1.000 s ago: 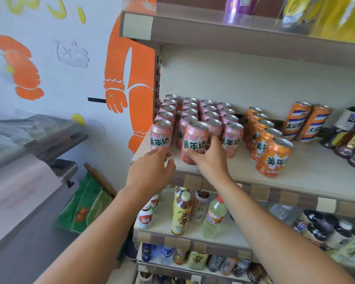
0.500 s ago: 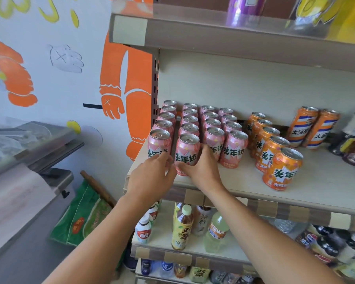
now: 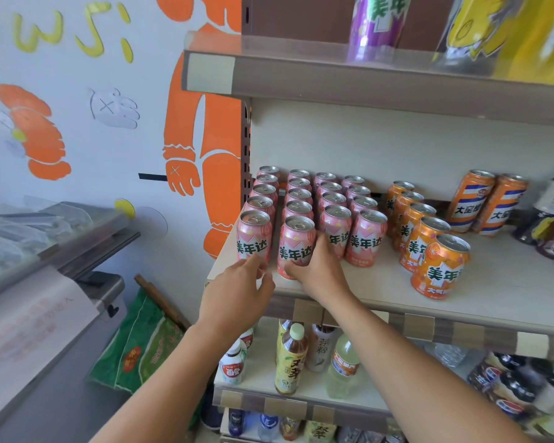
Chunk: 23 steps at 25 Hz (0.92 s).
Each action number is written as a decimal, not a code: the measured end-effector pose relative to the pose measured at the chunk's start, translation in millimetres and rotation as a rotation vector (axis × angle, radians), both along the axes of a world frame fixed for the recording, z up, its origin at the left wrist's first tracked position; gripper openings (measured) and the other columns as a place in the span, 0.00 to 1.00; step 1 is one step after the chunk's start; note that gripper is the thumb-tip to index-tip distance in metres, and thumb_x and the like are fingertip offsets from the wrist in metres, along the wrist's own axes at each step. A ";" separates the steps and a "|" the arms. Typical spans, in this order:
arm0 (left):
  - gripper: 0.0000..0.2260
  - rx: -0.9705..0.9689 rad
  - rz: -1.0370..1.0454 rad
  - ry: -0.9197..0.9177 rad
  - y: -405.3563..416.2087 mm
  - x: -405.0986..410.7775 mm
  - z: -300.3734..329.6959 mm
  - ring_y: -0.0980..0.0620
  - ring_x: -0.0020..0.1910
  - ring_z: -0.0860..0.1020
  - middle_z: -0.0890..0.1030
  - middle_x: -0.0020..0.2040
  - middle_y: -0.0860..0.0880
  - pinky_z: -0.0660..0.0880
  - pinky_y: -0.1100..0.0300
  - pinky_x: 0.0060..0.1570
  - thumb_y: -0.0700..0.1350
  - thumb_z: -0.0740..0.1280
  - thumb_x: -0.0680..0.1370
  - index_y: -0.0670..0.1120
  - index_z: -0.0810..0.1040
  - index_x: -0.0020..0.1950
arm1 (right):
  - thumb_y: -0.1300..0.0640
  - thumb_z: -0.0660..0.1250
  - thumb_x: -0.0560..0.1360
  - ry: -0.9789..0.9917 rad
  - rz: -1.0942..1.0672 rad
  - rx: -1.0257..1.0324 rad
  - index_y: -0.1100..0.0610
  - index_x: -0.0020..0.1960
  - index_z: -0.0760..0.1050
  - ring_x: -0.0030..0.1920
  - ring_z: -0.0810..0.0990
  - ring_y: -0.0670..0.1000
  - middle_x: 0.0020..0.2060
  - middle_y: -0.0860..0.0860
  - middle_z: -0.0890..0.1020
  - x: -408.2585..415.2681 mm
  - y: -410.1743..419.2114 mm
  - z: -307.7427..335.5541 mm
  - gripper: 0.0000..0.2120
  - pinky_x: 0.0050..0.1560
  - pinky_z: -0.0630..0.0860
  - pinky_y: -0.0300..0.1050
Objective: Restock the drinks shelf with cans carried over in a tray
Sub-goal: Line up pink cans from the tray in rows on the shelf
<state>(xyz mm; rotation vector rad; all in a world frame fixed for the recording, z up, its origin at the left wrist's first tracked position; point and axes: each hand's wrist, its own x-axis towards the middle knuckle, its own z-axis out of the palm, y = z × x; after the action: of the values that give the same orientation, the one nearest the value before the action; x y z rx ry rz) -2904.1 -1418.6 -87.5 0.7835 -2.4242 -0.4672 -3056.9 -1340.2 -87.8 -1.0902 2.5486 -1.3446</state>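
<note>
The step in hand appears to be seating the front pink cans into their columns on the shelf [image 3: 509,282]. To do it well, push each can low on its body, straight back along its column, until it touches the can behind; pressure applied near the rim would tip it. Keep the label facing out and the base flat on the board, clear of the front edge. The right hand [image 3: 320,273] wraps the lower part of the second front can [image 3: 296,247], thumb on its left side near the base and fingers curled round its right side, between it and the third column. That can stands upright, slightly forward of its neighbours, so it seems to need a short push back. The left hand [image 3: 237,292] is just below and in front of the leftmost front can [image 3: 254,236]; its fingertips reach the can's base, fingers loosely bent, and a firm grip cannot be confirmed. The pink cans form four columns at the shelf's left end, with orange cans [image 3: 438,266] in a column just to the right. No tray is in view.
</note>
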 end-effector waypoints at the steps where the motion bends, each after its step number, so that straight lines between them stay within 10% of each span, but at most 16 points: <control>1: 0.09 0.001 -0.001 -0.007 1.4 1.4 0.0 0.55 0.46 0.77 0.78 0.49 0.58 0.76 0.57 0.41 0.53 0.57 0.79 0.54 0.73 0.55 | 0.50 0.76 0.68 -0.002 -0.009 0.019 0.56 0.61 0.65 0.42 0.77 0.42 0.50 0.51 0.77 0.7 -0.6 0.7 0.29 0.36 0.69 0.38; 9: 0.12 0.005 -0.087 -0.005 38.4 6.6 0.7 0.50 0.50 0.78 0.79 0.52 0.55 0.77 0.53 0.45 0.52 0.59 0.79 0.53 0.74 0.60 | 0.42 0.71 0.73 0.047 -0.010 0.083 0.58 0.75 0.60 0.68 0.71 0.55 0.69 0.54 0.71 24.3 46.6 21.9 0.38 0.64 0.70 0.49; 23: 0.16 -0.099 -0.573 -0.079 281.0 -130.9 -24.3 0.40 0.52 0.79 0.79 0.58 0.48 0.77 0.49 0.44 0.53 0.59 0.80 0.52 0.69 0.66 | 0.45 0.60 0.80 0.302 -0.429 0.368 0.54 0.70 0.69 0.65 0.70 0.52 0.64 0.51 0.74 -18.5 385.2 -25.3 0.22 0.57 0.70 0.45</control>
<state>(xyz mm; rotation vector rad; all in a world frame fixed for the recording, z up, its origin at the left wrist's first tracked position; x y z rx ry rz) -3035.0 -1137.6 -111.7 0.0502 -2.7067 -0.5278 -3075.3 -955.0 -113.1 -0.7524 3.2165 -0.7445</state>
